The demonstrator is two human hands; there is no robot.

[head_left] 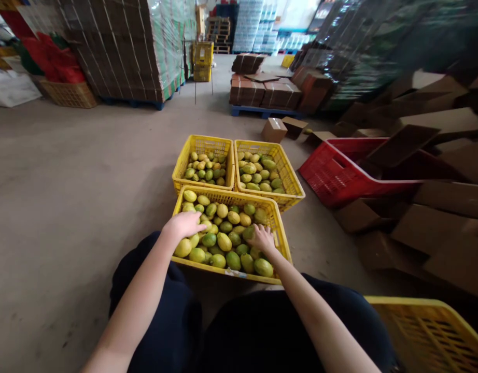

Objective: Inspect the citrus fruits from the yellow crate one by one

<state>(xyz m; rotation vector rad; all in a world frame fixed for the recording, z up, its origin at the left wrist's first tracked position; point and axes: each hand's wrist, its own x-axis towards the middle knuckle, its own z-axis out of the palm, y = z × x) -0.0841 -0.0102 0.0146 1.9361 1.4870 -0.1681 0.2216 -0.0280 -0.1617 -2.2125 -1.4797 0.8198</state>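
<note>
Front yel. crate (284,241): full of yel-grn fruit (224,241) | L hand (183,224) on fruit, L side, grip can't tell | R hand (263,239) on fruit nr R wall, grip can't tell | back-L crate (202,185) + back-R crate (287,173): part-full, fruit | red crate (320,176): cardbd flap (402,149) in it

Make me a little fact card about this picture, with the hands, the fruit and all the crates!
Left hand: fingers spread, over the fruit at the left side of the front crate
Right hand: over a greenish fruit near that crate's right side; grip unclear
Fruit: yellow and green, roundish
Front crate: yellow, full of fruit
Back left crate: yellow, holds fruit
Back right crate: yellow, holds fruit
Red crate: to the right, beside cardboard
Bottom right corner: another yellow crate, partly shown
</note>
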